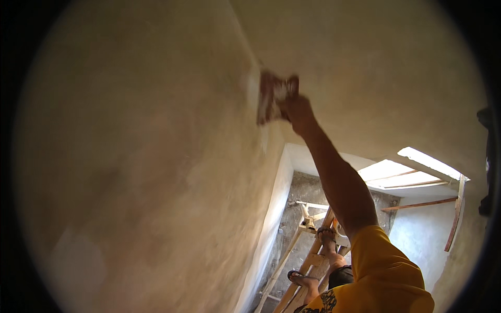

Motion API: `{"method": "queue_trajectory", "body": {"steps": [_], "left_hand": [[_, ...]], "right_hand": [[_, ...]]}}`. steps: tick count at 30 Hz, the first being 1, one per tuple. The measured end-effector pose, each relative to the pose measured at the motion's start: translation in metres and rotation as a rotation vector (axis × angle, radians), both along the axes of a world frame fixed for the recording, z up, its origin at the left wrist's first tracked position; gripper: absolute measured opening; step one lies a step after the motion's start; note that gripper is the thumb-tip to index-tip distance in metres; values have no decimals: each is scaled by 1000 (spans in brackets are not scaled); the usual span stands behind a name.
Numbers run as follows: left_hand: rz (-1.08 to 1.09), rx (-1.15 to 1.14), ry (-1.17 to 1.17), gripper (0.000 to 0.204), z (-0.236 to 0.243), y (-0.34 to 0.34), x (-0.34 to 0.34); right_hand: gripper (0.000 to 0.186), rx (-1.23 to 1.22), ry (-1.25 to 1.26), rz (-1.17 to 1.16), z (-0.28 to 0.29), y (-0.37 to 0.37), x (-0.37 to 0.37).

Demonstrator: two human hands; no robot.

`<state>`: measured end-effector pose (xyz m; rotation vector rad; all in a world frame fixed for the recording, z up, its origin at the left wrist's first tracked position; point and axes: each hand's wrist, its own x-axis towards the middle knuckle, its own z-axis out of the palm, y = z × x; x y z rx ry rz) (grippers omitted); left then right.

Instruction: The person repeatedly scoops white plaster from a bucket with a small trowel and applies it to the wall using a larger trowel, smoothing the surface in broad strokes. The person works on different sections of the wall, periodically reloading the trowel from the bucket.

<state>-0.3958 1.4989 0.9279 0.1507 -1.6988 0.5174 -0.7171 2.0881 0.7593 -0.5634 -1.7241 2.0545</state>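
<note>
1. Across the broad wall [141,167], open room spreads left; the corner seam [252,49] bounds the right
2. Below, a wooden ladder [315,260] limits footing
3. Blurred float [266,101] at the seam, seemingly smoothing; next stroke calls for even pressure
4. Right hand [296,110] wrapped round the float; left hand out of sight

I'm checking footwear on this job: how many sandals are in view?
2. One sandal is on the upper foot; the other sandal is on the lower foot, further left. No others show.
</note>
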Motion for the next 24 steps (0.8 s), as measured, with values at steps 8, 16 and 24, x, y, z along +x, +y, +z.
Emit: {"method": "queue_trajectory", "body": {"steps": [8,16,24], "left_hand": [[-35,-100,-36,65,-15,-6,-12],[-22,-136,-81,65,-9,-8,-16],[-28,-60,-72,64,0,-7,-12]], "right_hand": [[23,-469,-443,-54,-303,-64,14],[23,-725,-282,16,-290,-71,-11],[24,-521,-48,150,-116,-12,-62]]}}
